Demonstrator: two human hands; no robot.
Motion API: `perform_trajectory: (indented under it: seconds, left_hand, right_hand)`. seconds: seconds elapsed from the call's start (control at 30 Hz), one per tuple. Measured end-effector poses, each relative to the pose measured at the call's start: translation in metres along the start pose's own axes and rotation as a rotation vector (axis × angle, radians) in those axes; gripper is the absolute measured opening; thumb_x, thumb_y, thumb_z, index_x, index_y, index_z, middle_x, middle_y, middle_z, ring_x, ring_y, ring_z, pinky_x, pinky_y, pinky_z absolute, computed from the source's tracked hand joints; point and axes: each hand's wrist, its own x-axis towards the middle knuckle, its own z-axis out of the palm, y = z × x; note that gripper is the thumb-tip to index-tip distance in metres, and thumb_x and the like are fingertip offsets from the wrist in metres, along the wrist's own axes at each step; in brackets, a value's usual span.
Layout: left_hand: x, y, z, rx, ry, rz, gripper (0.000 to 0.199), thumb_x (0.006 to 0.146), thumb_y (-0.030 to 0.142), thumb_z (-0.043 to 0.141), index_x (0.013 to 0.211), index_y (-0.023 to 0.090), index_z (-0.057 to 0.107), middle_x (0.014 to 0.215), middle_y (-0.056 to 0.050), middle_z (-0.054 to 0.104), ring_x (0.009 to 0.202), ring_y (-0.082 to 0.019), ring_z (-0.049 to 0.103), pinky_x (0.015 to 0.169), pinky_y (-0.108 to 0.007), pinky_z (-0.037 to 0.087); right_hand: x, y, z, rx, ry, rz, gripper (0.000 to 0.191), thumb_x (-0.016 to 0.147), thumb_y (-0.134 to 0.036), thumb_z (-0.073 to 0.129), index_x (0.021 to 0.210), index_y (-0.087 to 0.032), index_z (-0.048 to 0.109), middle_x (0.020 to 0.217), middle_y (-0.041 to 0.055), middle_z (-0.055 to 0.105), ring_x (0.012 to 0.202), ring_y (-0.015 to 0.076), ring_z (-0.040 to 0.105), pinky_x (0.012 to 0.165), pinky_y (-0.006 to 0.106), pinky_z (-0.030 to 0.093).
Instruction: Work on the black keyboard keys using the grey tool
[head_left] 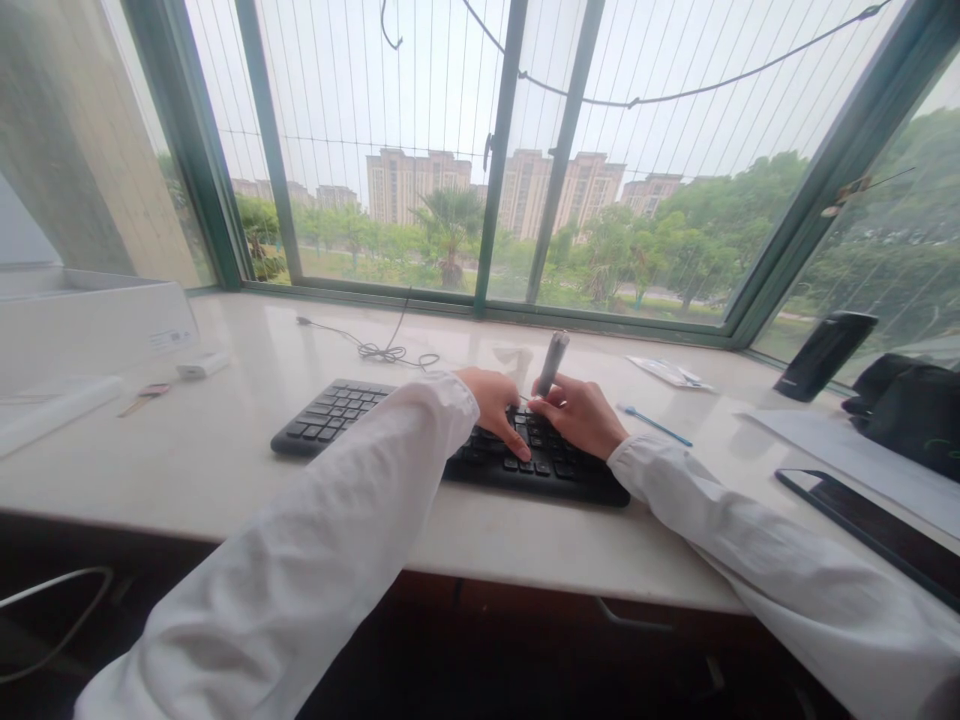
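Note:
A black keyboard point(330, 415) lies on the pale sill-like tabletop. My left hand point(495, 405) rests over its right half, thumb stretched out across the keys and fingers apart, holding nothing visible. Just to the right, my right hand point(583, 412) pinches a dark, upright, pen-like cylinder point(554, 362) with a light lower end, its tip at the upper edge of the keys. The hands are close together, and both partly cover the keyboard. White sleeves cover both arms.
A coiled cable point(386, 352) lies behind the keyboard. Left are a white box point(90, 325), a white adapter point(203, 365) and a small flat item point(146, 398). Right are a blue stick point(656, 425), a packet point(667, 373), a phone point(877, 525) and a black cylinder point(826, 355).

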Motion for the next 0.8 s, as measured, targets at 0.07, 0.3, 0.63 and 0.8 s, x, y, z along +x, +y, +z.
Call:
perform_trajectory:
  seconds: [0.07, 0.3, 0.63, 0.8]
  left_hand:
    - [0.0000, 0.0002, -0.0002, 0.000, -0.003, -0.004, 0.095, 0.046, 0.090, 0.054, 0.112, 0.024, 0.069, 0.099, -0.007, 0.071, 0.090, -0.026, 0.063, 0.074, -0.030, 0.046]
    - [0.0017, -0.0009, 0.0004, -0.009, -0.016, -0.015, 0.101, 0.045, 0.090, 0.054, 0.122, 0.025, 0.065, 0.109, -0.009, 0.069, 0.099, -0.029, 0.061, 0.079, -0.033, 0.047]
    - [0.0047, -0.0038, 0.0016, -0.013, -0.022, 0.005, 0.102, 0.045, 0.091, 0.053, 0.121, 0.025, 0.065, 0.106, -0.009, 0.070, 0.096, -0.029, 0.062, 0.078, -0.034, 0.047]
    - [0.0044, -0.0031, 0.0019, -0.010, -0.019, -0.016, 0.100, 0.045, 0.091, 0.054, 0.120, 0.026, 0.065, 0.106, -0.008, 0.070, 0.099, -0.029, 0.061, 0.080, -0.033, 0.047]
  right_hand:
    - [0.0003, 0.0022, -0.0001, 0.029, -0.005, 0.001, 0.014, 0.079, -0.032, 0.064, 0.090, -0.023, 0.065, 0.073, -0.0017, 0.072, 0.065, 0.0155, 0.065, 0.063, 0.024, 0.044]
    - [0.0030, 0.0090, -0.0023, 0.088, -0.053, -0.021, 0.018, 0.083, -0.036, 0.060, 0.092, -0.022, 0.065, 0.077, -0.0006, 0.073, 0.069, 0.0161, 0.066, 0.068, 0.025, 0.047]
    - [0.0015, 0.0037, -0.0012, 0.111, -0.047, -0.023, 0.013, 0.085, -0.030, 0.058, 0.094, -0.022, 0.063, 0.088, 0.0022, 0.075, 0.084, 0.0199, 0.071, 0.075, 0.027, 0.050]
    - [0.0027, 0.0038, -0.0007, 0.070, -0.043, -0.008, 0.013, 0.085, -0.029, 0.058, 0.096, -0.023, 0.063, 0.086, 0.0010, 0.076, 0.079, 0.0200, 0.072, 0.073, 0.027, 0.049]
